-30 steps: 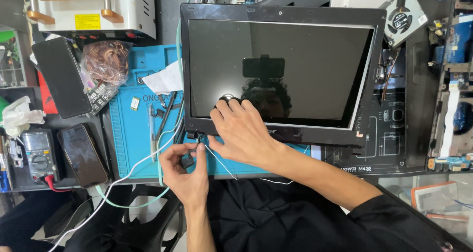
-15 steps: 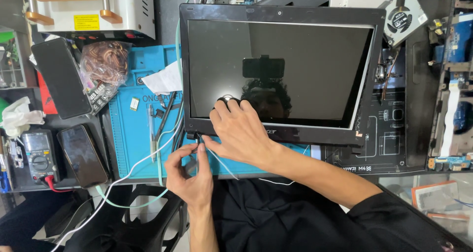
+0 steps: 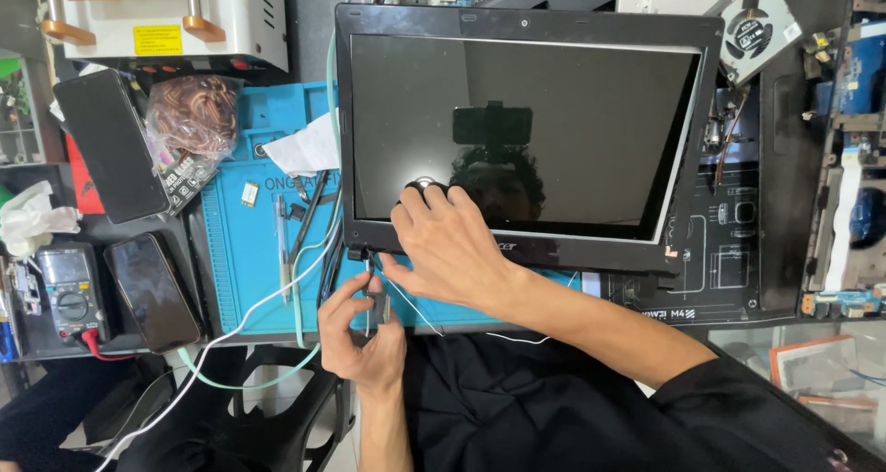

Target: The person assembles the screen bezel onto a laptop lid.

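Pinching a small dark part at the screen panel's [image 3: 526,131] lower left corner, the left hand [image 3: 365,329] curls shut around it. The right hand [image 3: 448,241] lies spread flat on the bottom bezel. A clear bag of copper wire [image 3: 192,114] sits beside the blue mat [image 3: 268,250], under a white machine's yellow label [image 3: 157,39].

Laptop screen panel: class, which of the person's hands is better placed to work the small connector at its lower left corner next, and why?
Probably the left hand: its fingers already pinch the small connector below the laptop screen panel. The right hand lies flat on the panel's lower edge, seemingly steadying it.
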